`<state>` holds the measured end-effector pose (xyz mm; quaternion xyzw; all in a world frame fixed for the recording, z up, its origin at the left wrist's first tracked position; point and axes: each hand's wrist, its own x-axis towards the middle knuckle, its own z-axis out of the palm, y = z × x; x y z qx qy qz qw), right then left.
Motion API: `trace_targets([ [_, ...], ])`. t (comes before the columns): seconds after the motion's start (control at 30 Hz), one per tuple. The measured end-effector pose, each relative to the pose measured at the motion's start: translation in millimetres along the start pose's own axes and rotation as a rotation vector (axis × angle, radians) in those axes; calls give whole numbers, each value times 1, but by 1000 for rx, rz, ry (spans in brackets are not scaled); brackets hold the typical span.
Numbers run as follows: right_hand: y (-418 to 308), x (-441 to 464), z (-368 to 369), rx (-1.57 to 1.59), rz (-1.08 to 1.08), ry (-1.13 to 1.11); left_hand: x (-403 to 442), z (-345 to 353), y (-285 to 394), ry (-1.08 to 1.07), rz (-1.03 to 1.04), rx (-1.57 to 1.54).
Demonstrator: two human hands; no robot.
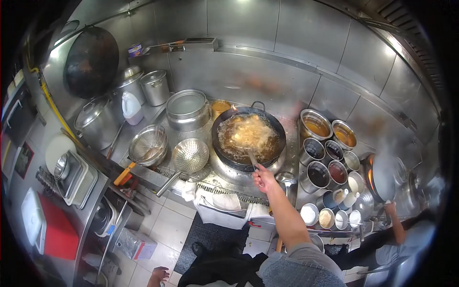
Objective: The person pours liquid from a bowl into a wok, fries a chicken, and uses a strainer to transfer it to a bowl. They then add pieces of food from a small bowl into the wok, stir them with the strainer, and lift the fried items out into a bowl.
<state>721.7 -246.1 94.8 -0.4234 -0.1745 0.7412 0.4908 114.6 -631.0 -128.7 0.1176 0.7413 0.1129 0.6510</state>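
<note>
My right hand is closed around the handle of a ladle, whose head is hidden in the bubbling oil. Pale golden food fries in that dark wok on the burner. Low at the bottom left, away from the counter, my left hand hangs with its fingers apart and nothing in it. A perforated strainer lies left of the wok, beside a metal bowl with a wire whisk.
Sauce pots and seasoning containers crowd the right side. Beyond them, a co-worker's hand holds a steaming wok over flame. Large lidded pots and a jug stand at the left. A cloth hangs in front.
</note>
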Motion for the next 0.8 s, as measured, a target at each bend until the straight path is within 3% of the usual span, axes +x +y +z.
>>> trace_targets([
  [0.07,6,2,8,104,-10,-9,-20,7,7,138,73,116],
  [0.4,14,-44,13,-50,-37,98,-25,3,28,75,227,69],
  [0.7,29,-47,71,-337,-143,406,39,-100,-27,66,127,-69],
  [0.73,26,-44,66,-361,-148,399,47,-127,-38,-183,122,-262],
  [0.8,23,-44,62,-390,-153,401,63,-138,-50,-109,132,-174],
])
